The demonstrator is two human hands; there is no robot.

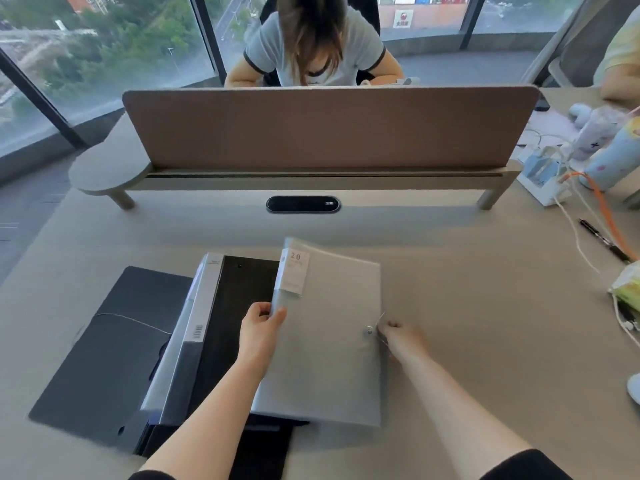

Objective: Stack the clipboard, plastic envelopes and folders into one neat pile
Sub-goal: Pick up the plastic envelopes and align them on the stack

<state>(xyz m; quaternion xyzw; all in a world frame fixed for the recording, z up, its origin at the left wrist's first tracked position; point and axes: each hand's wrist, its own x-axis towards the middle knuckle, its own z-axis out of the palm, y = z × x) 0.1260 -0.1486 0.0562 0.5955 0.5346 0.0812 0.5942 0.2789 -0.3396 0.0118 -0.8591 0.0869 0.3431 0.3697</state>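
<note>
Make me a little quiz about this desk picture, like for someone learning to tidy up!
1. True or false: both hands hold the translucent grey plastic folder.
2. What number is printed on its white label?
A) 10 B) 20 C) 50
3. Which item lies furthest left on the beige desk?

Key
1. True. The left hand has a grip on the folder's left edge and the right hand pinches its right edge by the round snap button.
2. B.
3. The flat black plastic envelope with a thin string, beside the clear-covered folder with a barcode.
</note>
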